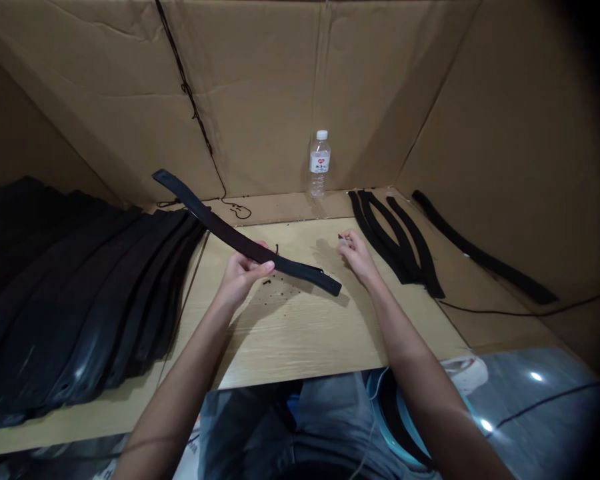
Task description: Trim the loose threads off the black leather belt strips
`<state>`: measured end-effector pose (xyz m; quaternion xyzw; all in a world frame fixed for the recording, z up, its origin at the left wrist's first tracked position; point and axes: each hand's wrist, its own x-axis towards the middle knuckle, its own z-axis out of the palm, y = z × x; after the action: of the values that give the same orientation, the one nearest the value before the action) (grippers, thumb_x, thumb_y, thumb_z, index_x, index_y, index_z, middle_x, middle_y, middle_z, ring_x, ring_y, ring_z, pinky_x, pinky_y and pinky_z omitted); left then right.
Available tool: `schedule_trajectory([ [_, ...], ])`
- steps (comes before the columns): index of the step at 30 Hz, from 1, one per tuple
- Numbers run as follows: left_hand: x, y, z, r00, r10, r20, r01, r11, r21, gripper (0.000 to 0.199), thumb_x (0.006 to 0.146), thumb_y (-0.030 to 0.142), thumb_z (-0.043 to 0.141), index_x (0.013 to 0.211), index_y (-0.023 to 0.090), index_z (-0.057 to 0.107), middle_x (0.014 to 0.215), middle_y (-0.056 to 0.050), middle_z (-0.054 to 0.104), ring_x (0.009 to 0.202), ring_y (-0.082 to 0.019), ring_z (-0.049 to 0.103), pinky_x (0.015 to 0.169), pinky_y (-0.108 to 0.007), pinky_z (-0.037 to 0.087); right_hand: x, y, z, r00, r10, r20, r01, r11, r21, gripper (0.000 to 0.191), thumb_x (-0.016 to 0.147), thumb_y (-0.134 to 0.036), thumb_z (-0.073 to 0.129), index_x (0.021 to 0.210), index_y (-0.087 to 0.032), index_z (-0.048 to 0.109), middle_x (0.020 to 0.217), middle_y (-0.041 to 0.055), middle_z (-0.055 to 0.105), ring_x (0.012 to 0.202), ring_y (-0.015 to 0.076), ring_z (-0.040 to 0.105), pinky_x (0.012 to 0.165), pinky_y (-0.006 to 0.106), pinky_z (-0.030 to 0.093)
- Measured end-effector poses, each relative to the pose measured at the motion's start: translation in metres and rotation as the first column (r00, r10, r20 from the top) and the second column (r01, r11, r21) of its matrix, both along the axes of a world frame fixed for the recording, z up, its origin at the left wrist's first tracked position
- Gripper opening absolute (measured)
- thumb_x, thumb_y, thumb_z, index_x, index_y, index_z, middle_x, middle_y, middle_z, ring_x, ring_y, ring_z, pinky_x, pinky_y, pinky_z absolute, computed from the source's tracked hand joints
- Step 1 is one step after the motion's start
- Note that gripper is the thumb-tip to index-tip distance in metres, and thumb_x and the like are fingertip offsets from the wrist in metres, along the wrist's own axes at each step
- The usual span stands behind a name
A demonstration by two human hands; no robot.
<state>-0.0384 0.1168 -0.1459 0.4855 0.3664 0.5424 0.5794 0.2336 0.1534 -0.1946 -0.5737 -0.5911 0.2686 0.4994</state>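
A long, curved black strip slants over the table, its upper end toward the left. My left hand grips it near the middle, thumb on the face and fingers behind. To the right of the strip's lower end, my right hand is closed in a pinch around a small tool with a dark tip, mostly hidden by the fingers. The tool and strip are apart. Small dark scraps lie on the wooden table beneath the strip.
A large pile of black strips covers the left side. Several more strips lie at the right, with another against the cardboard wall. A water bottle stands at the back. A blue basin is below the table edge.
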Motion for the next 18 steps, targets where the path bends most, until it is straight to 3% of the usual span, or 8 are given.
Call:
schedule_trajectory([
  [7,0.004,-0.003,-0.002,0.999,-0.043,0.0,0.043,0.999,0.004,0.051,0.057,0.026,0.089,0.098,0.014,0.061,0.086,-0.003,0.07,0.076,-0.016,0.068,0.068,-0.026,0.059,0.001,0.009,-0.01,0.941,-0.188,-0.281,0.209,0.977,0.047,0.049,0.079,-0.052,0.057,0.06,-0.026,0.019,0.051,-0.0081,0.018,0.046,0.0094,0.018,0.042,0.026,0.017],
  [18,0.005,-0.002,-0.001,0.999,-0.054,0.005,0.054,0.998,0.009,0.051,0.056,0.028,0.09,0.096,0.016,0.061,0.085,-0.002,0.069,0.074,-0.014,0.066,0.066,-0.024,0.058,0.006,0.015,-0.014,0.864,-0.185,-0.469,0.207,0.978,-0.004,0.051,0.073,-0.05,0.06,0.064,-0.027,0.015,0.045,-0.0112,0.015,0.037,0.0084,0.015,0.036,0.023,0.015],
])
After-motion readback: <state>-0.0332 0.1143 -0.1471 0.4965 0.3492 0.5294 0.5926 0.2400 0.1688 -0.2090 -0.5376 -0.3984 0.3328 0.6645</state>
